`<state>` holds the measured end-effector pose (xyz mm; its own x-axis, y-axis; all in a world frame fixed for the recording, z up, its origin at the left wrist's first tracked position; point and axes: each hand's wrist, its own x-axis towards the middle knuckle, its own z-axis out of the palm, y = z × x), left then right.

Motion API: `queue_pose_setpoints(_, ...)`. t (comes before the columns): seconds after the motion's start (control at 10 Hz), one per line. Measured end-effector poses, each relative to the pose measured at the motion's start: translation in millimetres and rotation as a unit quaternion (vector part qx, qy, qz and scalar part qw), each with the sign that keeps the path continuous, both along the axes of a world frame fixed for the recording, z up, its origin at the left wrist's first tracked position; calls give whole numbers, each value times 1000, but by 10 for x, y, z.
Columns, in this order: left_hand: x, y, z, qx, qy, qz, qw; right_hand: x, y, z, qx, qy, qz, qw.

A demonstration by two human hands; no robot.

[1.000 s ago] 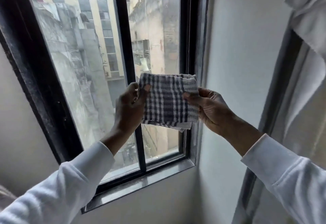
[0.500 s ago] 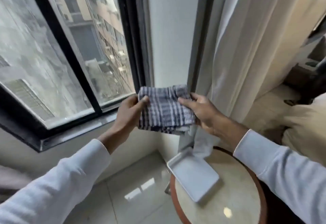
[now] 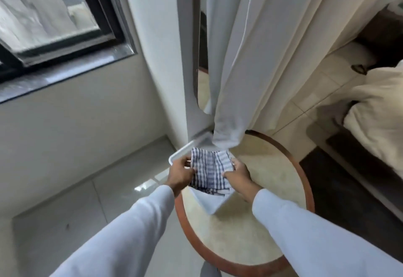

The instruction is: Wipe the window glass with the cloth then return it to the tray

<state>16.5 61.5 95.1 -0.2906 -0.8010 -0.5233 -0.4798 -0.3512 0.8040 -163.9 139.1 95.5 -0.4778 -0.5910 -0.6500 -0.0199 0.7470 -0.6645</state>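
A folded blue-and-white checked cloth [image 3: 209, 170] lies over the white rectangular tray [image 3: 212, 203] on the round table. My left hand [image 3: 181, 173] grips the cloth's left edge. My right hand [image 3: 238, 174] holds its right edge. Whether the cloth rests on the tray floor or hovers just above it I cannot tell. The window glass [image 3: 39, 8] with its black frame is up at the far left, well away from both hands.
The round table [image 3: 250, 231] has a pale top and a reddish-brown rim. A white curtain [image 3: 229, 80] hangs down and touches the tray's far end. A bed with cream bedding [image 3: 375, 111] is at the right. Glossy floor tiles [image 3: 87, 207] lie to the left.
Both hands carried the cloth away from the window, down and to the right, onto the tray. My view swung from the glass to the table.
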Motion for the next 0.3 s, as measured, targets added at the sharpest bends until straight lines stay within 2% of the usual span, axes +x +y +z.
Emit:
queue_pose_setpoints(0.1, -89, -171, -548, -5, -14, -11, 1000, -110, -126, -512, -14, -30, 5, 999)
queue_pose_setpoints(0.2, -103, -272, -855, -44, -86, -73, 993, -163, -180, -854, 2, -34, -6, 999)
queue_pose_setpoints(0.3, -42, -322, -981, -146, -173, -102, 969, -155, -192, -1030, 16, 26, -16, 999)
